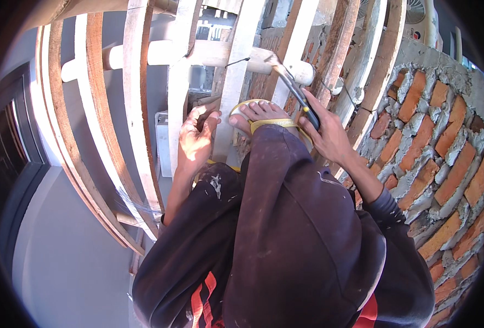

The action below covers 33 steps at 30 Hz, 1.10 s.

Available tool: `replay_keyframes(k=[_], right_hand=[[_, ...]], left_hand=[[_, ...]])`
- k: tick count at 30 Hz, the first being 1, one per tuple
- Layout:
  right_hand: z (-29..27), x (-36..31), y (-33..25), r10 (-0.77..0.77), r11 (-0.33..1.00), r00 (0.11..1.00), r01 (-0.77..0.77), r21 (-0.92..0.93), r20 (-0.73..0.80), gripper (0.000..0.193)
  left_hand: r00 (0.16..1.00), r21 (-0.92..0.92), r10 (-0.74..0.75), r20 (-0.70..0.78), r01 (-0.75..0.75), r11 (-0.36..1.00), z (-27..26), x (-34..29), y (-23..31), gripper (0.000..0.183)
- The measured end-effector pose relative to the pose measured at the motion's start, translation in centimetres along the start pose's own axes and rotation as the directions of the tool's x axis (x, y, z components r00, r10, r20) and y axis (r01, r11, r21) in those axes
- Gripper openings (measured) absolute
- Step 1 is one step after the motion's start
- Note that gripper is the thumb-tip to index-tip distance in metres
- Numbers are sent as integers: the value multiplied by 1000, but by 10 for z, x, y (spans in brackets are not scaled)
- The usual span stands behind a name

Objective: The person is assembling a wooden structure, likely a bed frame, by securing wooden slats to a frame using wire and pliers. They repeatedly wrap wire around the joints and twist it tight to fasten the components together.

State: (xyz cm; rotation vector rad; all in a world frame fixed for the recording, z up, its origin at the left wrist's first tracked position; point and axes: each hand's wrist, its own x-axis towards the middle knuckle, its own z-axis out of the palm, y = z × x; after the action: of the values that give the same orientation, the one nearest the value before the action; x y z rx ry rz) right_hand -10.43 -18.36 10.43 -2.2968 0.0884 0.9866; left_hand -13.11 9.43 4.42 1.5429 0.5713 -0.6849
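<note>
My right hand (325,130) is closed around the grip of a hand tool with a black-and-yellow handle (303,98). Its metal head points up and away, against a pale round pole (209,53); the exact kind of tool is unclear. My left hand (197,131) is raised beside a pale wooden slat (232,87), fingers curled toward the thumb. Anything between those fingers is too small to make out. A thin black wire (237,62) sticks out where slat and pole cross. Between my hands, my foot in a yellow-strapped sandal (273,122) rests on the slats.
Several wooden slats (135,104) run lengthwise, with gaps between them. A rough brick wall (417,142) rises at the right. To the left are a grey wall (72,229) and a dark-framed window (20,147). A fan unit (417,12) shows at the far right.
</note>
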Motion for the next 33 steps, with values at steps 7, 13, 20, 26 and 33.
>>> replay_keyframes(k=[7,13,20,26,33], right_hand=[[-57,55,18,-434,609,872,468,-640,225,69],[-85,105,11,-461,232,803,519,-822,377,70],[-101,153,16,-512,-113,699,523,-845,500,77],[-111,178,53,-587,-44,640,585,-810,495,87],[-129,158,-19,-690,-25,395,825,-565,607,75]], left_hand=[[999,-18,-17,-45,17,1000,0,-1,-4,30],[998,-48,19,-67,-22,999,1,-3,-2,31],[996,-42,-26,-84,22,999,5,-5,8,30],[988,-4,-87,-126,87,996,6,-8,18,29],[975,129,-174,-140,192,973,0,-18,39,34]])
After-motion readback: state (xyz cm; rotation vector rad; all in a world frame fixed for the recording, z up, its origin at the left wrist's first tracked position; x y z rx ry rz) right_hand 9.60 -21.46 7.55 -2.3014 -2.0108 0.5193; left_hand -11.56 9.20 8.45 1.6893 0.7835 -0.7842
